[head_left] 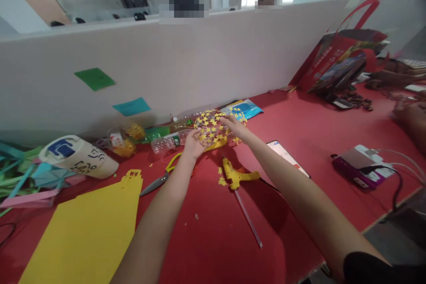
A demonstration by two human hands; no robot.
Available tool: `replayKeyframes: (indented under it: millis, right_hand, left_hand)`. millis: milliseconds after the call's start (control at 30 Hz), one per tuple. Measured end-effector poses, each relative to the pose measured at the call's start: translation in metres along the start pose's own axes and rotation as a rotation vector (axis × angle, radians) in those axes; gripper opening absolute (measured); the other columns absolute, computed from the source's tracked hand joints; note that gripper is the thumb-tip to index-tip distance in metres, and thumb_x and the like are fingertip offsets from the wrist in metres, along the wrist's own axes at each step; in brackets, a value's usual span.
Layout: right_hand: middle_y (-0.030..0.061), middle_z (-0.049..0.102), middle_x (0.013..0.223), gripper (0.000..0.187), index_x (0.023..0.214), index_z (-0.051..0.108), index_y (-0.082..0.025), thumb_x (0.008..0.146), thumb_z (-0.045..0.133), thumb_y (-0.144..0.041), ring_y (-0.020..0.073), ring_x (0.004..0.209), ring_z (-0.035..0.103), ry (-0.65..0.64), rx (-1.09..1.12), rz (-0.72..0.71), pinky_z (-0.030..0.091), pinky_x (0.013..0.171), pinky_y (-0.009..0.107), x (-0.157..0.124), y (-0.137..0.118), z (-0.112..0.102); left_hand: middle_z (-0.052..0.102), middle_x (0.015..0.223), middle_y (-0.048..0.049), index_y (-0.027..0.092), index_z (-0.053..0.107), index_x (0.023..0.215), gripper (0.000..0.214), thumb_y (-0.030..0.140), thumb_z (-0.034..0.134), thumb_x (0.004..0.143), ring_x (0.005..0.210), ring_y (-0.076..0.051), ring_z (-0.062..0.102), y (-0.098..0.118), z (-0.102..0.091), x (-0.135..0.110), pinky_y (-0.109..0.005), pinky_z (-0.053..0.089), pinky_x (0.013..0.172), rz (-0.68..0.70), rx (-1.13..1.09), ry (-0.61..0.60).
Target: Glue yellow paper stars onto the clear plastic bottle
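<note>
Yellow paper stars cover a clear, rounded plastic piece [213, 128], which is between my two hands above the far middle of the red table. My left hand [195, 144] grips its left lower side. Fingers of my right hand [235, 128] lie against its upper right side. Just below is a yellow hot glue gun [235, 175] with a clear glue stick [249, 219] poking out of its back. A few loose stars [222, 181] rest beside the nozzle. Scissors with yellow handles [163, 179] lie partly behind my left forearm.
Yellow paper [86, 230], a lidded cup [81, 157] and colored paper strips [33, 177] are at left. Plastic bottles [166, 143] and a blue packet [248, 110] line the white partition [199, 62]. On the right are a phone [288, 159], a charger [362, 166], a red bag [336, 60] and another person's hand [411, 115].
</note>
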State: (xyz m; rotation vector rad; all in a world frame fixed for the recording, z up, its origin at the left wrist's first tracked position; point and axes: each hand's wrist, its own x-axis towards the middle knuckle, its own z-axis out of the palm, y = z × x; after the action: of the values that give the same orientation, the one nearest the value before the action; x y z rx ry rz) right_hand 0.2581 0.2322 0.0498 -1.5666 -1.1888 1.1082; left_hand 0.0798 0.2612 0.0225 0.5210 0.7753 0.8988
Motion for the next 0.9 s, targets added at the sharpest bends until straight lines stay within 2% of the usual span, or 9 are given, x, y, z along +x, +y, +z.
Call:
replayKeyframes:
  millis: [167,300,467,567,667,767,833,900]
  right_hand:
    - [0.0114,0.06,0.126,0.06,0.13,0.047,-0.019,0.084,0.05,-0.059,0.0211,0.102,0.064,0.064,-0.111,-0.036,0.049,0.09,0.037,0.008,0.012,-0.004]
    - [0.0117,0.058,0.132,0.056,0.134,0.045,-0.02,0.088,0.048,-0.052,0.0225,0.115,0.06,0.085,-0.235,-0.104,0.043,0.1,0.039,0.007,0.015,0.001]
    - [0.0165,0.051,0.142,0.067,0.142,0.037,-0.019,0.086,0.055,-0.048,0.0335,0.124,0.053,0.119,-0.434,-0.188,0.038,0.103,0.049,-0.01,0.002,0.007]
    - [0.02,0.048,0.143,0.064,0.142,0.037,-0.015,0.088,0.054,-0.043,0.0358,0.116,0.057,0.186,-0.697,-0.244,0.044,0.094,0.045,-0.022,-0.01,0.009]
    - [0.0183,0.054,0.136,0.05,0.136,0.046,-0.014,0.091,0.048,-0.036,0.0298,0.101,0.064,0.293,-0.987,-0.311,0.046,0.074,0.033,-0.033,-0.022,0.009]
    - [0.0149,0.062,0.124,0.039,0.126,0.054,-0.015,0.093,0.044,-0.032,0.0249,0.091,0.065,0.345,-1.036,-0.382,0.04,0.064,0.029,-0.048,-0.031,0.008]
    - [0.0118,0.069,0.111,0.033,0.118,0.059,-0.016,0.095,0.042,-0.031,0.0225,0.085,0.065,0.29,-1.032,-0.388,0.036,0.062,0.028,-0.062,-0.036,0.008]
    - [0.0095,0.072,0.098,0.03,0.112,0.062,-0.016,0.096,0.04,-0.029,0.0214,0.083,0.065,0.172,-1.045,-0.366,0.033,0.061,0.027,-0.078,-0.038,0.012]
  left_hand:
    - [0.066,0.077,-0.004,0.018,0.058,0.094,0.019,0.034,0.055,0.083,0.072,-0.02,0.068,-0.009,0.006,0.016,-0.039,0.056,0.078,-0.016,-0.029,0.067]
    - [0.066,0.082,-0.0027,0.021,0.059,0.096,0.021,0.039,0.054,0.086,0.071,-0.017,0.067,-0.015,0.013,0.023,-0.038,0.055,0.082,0.004,-0.023,0.109]
    - [0.064,0.079,-0.001,0.021,0.059,0.096,0.023,0.042,0.056,0.087,0.067,-0.015,0.065,-0.009,0.015,0.014,-0.037,0.054,0.082,0.035,0.06,0.117]
    - [0.063,0.075,-0.0009,0.019,0.059,0.094,0.025,0.043,0.056,0.087,0.065,-0.014,0.063,-0.005,0.014,0.004,-0.033,0.053,0.079,0.06,0.136,0.111]
    - [0.062,0.074,-0.0015,0.018,0.057,0.092,0.022,0.04,0.057,0.086,0.065,-0.013,0.062,-0.004,0.009,-0.009,-0.029,0.052,0.077,0.101,0.23,0.141]
    - [0.063,0.078,-0.0031,0.018,0.056,0.089,0.021,0.035,0.065,0.081,0.07,-0.013,0.063,-0.001,-0.005,-0.034,-0.027,0.051,0.076,0.172,0.346,0.197]
    - [0.065,0.083,-0.0036,0.019,0.056,0.089,0.026,0.032,0.072,0.073,0.075,-0.014,0.064,0.004,-0.019,-0.06,-0.027,0.05,0.075,0.233,0.441,0.226]
    - [0.067,0.08,-0.0033,0.018,0.058,0.087,0.027,0.032,0.073,0.069,0.074,-0.015,0.063,0.01,-0.038,-0.092,-0.027,0.049,0.073,0.298,0.552,0.261]
